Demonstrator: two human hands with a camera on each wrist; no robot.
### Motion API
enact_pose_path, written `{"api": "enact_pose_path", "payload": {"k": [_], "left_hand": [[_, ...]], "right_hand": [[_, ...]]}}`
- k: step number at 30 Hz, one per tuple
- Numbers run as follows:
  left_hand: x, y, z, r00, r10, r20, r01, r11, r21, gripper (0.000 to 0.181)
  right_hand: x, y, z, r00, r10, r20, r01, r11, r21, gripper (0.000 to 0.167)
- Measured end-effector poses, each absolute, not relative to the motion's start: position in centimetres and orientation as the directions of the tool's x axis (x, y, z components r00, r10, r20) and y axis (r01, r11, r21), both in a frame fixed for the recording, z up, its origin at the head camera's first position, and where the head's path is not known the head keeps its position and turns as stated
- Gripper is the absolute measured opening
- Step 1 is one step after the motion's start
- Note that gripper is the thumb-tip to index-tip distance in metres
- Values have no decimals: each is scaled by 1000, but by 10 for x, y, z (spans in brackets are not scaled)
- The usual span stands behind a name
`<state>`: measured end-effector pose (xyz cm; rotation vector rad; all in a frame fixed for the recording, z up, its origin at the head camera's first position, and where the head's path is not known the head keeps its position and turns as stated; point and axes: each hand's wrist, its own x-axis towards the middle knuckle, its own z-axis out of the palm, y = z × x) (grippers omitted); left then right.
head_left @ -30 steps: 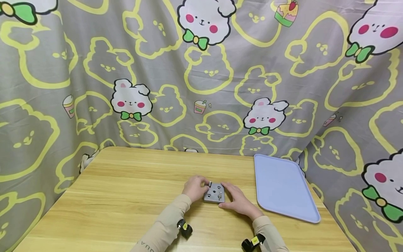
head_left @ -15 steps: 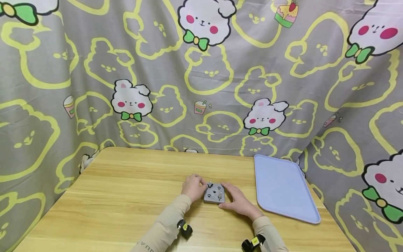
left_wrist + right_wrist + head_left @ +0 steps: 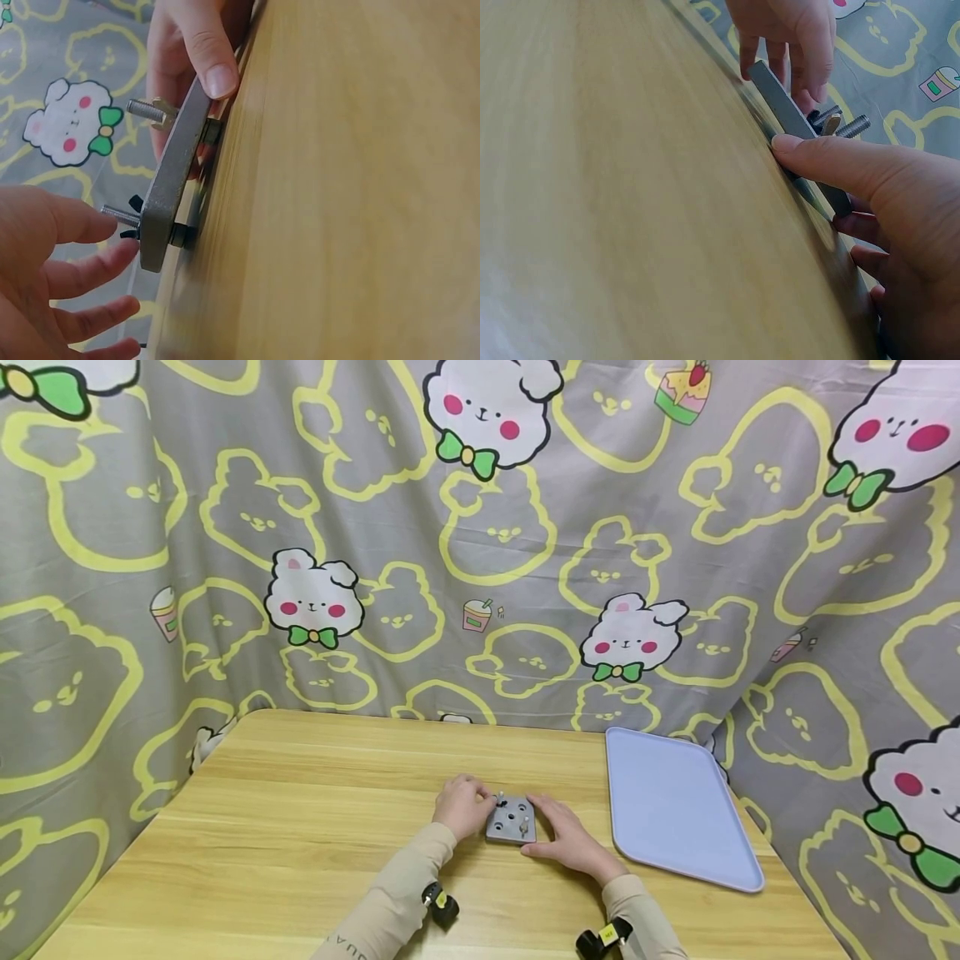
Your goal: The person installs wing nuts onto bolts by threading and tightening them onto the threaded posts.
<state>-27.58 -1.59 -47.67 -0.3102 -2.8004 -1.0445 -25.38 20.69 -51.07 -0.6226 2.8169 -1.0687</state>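
Observation:
A grey metal plate (image 3: 511,832) with several holes sits near the middle of the table, raised on bolt heads. My left hand (image 3: 461,807) is at its far left corner. There, thumb and index finger pinch a wing of a black wing nut (image 3: 136,203) on an upright threaded bolt (image 3: 120,216). My right hand (image 3: 573,842) grips the plate from the right, thumb on the near edge and fingers toward the far side. A brass-coloured wing nut (image 3: 163,112) sits on a second bolt (image 3: 853,126), near the right hand.
A pale blue tray (image 3: 678,810) lies on the table's right side. The wooden table (image 3: 315,793) ends at a grey patterned curtain (image 3: 405,543) behind. Black wrist cameras (image 3: 441,906) are strapped to both forearms.
My left fingers have drawn slightly left and turned the black wing nut, whose wings now show at a different angle. The right hand and the plate stay in place.

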Motion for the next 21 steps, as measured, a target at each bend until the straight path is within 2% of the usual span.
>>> {"api": "enact_pose_path", "payload": {"k": [3,8,12,18,21], "left_hand": [[-276,-16,-476,-968,165,189,249,722,646,9],[-275,-16,-475,-955,236,177,294,710,640,18],[-275,-17,-475,-947,265,182,319,709,629,18],[-276,-17,-478,-960,184,214,278,733,620,9],[-276,-18,-478,-963,141,230,256,749,611,11]], "right_hand": [[-253,207,-510,-915,-394,86,-351,674,-650,89],[-253,207,-510,-914,-396,91,-356,673,-648,88],[-253,207,-510,-914,-394,95,-358,675,-645,88],[-253,207,-510,-915,-393,97,-359,677,-643,88],[-254,207,-510,-912,-397,103,-368,678,-636,88]]}}
